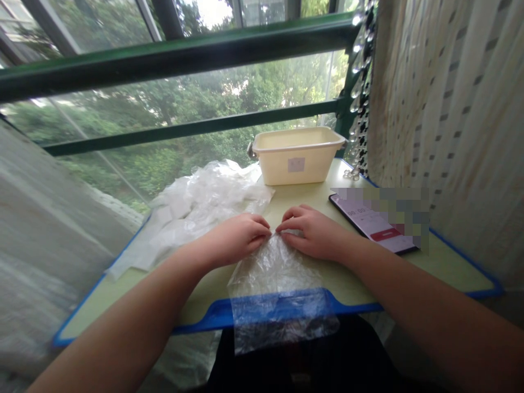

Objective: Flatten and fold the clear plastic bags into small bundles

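Observation:
A clear, crinkled plastic bag point(278, 289) lies on the yellow-green table point(311, 199) and hangs over its blue front edge. My left hand point(235, 237) and my right hand point(313, 229) meet at the bag's far end. Both have their fingers curled and pinch the bag's upper edge, fingertips almost touching each other.
A heap of clear plastic bags point(196, 207) lies at the left of the table. A cream plastic tub point(297, 155) stands at the back. A phone point(372, 224) with a lit screen lies to the right. A window with green bars is behind, a curtain point(450, 109) at right.

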Demonstrator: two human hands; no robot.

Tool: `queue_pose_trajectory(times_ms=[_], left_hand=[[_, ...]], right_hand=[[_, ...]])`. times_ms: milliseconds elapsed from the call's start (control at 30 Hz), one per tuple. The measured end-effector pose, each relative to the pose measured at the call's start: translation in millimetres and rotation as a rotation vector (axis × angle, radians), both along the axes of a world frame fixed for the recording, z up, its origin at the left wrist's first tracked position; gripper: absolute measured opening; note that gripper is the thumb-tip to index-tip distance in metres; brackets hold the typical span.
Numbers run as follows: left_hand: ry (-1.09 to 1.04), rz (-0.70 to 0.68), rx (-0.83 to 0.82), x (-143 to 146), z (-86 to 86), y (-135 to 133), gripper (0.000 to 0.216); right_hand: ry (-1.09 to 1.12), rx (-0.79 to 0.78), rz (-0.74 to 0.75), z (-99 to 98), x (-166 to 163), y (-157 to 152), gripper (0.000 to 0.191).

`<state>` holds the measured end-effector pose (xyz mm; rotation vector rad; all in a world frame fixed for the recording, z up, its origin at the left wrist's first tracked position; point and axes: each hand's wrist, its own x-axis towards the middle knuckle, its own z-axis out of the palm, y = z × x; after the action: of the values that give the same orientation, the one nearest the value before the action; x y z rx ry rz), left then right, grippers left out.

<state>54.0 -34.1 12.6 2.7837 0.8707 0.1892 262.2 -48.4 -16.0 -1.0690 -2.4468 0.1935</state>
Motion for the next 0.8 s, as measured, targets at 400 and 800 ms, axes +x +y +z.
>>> queue_pose_trajectory(times_ms=[400,800], left_hand=[[0.007,0.008,0.036,0.1,0.2,1.5,0.026],[0.016,0.065,0.006,-0.1,-2.4,4.9,0.028]], right_hand=[[-0.022,0.03,0.129,6.5,-0.3,-7.0,0.022],[-0.012,-0.032,0.216,10.6,-3.2,-13.9,0.021]])
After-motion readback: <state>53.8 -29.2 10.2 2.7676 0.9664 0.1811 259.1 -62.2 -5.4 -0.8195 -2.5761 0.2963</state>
